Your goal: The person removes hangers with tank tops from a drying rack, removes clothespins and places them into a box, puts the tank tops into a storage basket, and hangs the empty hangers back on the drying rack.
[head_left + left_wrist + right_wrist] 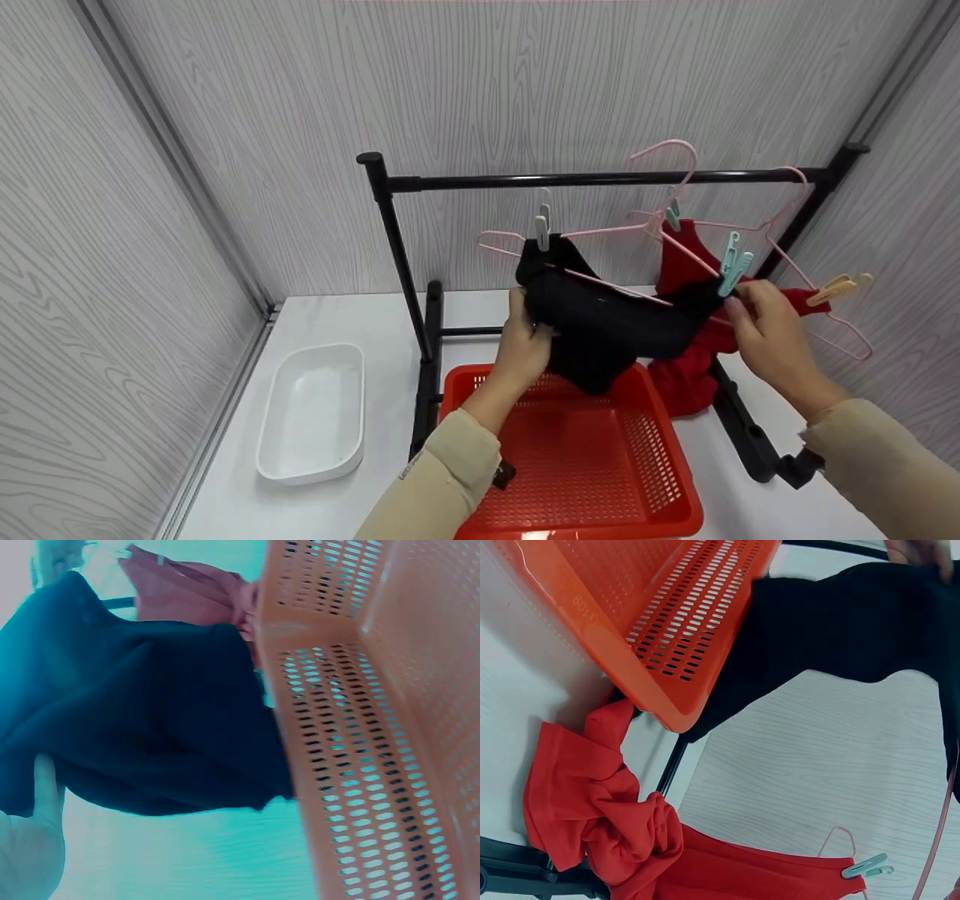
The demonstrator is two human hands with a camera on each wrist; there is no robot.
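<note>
Black garment point(615, 322) on a pink hanger point(611, 229), held up by a person before the black rack point(525, 181). The garment hangs in front of the rail, its lower end over the far part of a red perforated basket point(686, 480).

Left hand point(525, 341): grip pinching the cloth at its left edge, below a grey clip point(542, 232) fastened at that shoulder. Right hand point(772, 334): grip pinching the opposite end between thumb and forefinger, just under a teal clip point(735, 271). The hanger's hook stands at the rail; from here I cannot tell whether it bears on it.

To the right, a red garment point(684, 259) hangs from a second pink hanger point(799, 271), clipped in green point(673, 216) and yellow point(836, 289); its lower folds bunch beside the basket. At far left, a white tub point(311, 412) rests on the white surface point(394, 337).
</note>
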